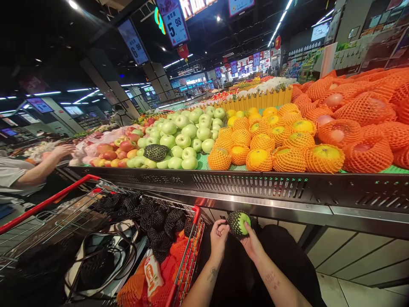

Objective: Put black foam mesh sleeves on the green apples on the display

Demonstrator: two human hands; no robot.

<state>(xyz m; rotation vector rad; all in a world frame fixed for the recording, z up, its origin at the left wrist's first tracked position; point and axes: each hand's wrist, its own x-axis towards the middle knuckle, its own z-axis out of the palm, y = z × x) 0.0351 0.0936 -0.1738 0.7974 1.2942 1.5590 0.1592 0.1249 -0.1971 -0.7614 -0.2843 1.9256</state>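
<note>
Both were on it: the left hand had its grip pinched on the black net sleeve at nine o'clock of the green apple, the right hand had its grip wrapped under the fruit at five o'clock, just below the surface edge, shopping cart at eight o'clock.

Green apple, half sheathed in black foam net, below display ledge.

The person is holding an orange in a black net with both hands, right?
Not quite: it is a green apple, not an orange. The head view shows it in a black net, held with both hands, the left hand and the right hand.
</note>
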